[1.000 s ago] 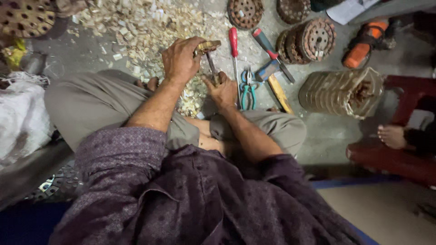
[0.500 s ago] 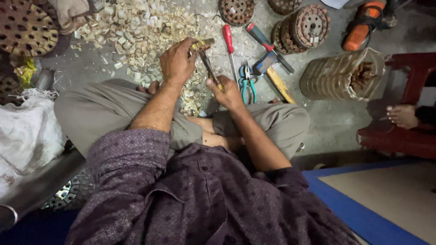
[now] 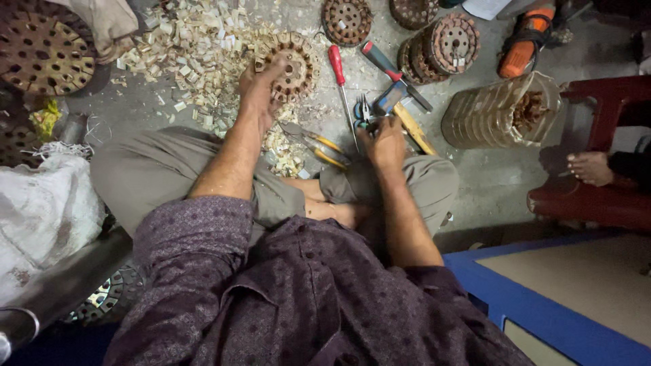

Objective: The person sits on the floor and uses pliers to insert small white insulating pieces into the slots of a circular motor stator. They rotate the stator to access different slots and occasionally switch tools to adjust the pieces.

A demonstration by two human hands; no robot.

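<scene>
The person sits cross-legged on a grey floor (image 3: 502, 183), both arms stretched forward and the hands well apart. The left hand (image 3: 261, 85) reaches out to a round, rusty slotted core (image 3: 293, 64) lying flat on the floor at the edge of a heap of pale cut scraps (image 3: 196, 41); the fingers rest on its near rim, but whether they grip it cannot be told. The right hand (image 3: 385, 139) lies lower and nearer the knee, closed over the blue-green handles of a small pair of pliers (image 3: 364, 112). Between the two hands a pair of yellow-handled pliers (image 3: 315, 146) lies on the floor, untouched. Just beyond the right hand lie a red-handled screwdriver (image 3: 339, 71) and a hammer (image 3: 400, 105) with a wooden shaft. Further out stand more rusty cores (image 3: 451, 41), stacked, and a roll of similar discs (image 3: 498, 112) on its side. Another person's bare foot (image 3: 590, 166) rests on a red stool (image 3: 597, 200) at the right edge
</scene>
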